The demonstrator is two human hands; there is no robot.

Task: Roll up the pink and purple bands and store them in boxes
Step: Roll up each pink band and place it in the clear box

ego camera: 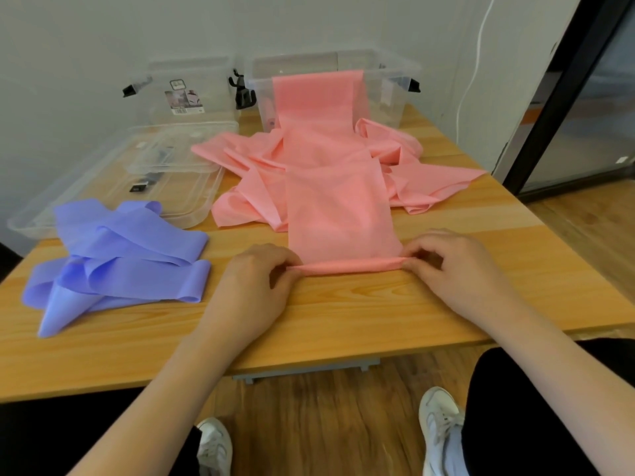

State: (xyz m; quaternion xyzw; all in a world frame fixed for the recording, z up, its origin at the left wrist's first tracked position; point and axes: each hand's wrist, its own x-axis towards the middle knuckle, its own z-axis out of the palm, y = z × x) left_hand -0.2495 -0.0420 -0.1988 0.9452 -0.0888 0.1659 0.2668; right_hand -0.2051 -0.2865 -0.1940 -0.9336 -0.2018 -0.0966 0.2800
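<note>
Barely any of the job is done yet, honestly. The pink band (338,201) has just a skinny roll started at its near end, lying across the table (343,314) close to the front edge. The left hand (256,280) pinches the left end of that roll, fingers curled round it, and the right hand (453,266) has the same kind of grip on the right end. Beyond the roll the band runs flat away from the person, then bunches into a big loose heap and climbs up over the front wall of the clear box (385,94) at the back right. So nearly its whole length is left to wind up.

The purple band (120,259) sits untouched in a floppy pile on the left of the table, not rolled at all. A second clear box (192,87) stands at the back left, with what look like lids (113,187) lying flat in front of it. I'd guess nothing rolled is stored so far.
</note>
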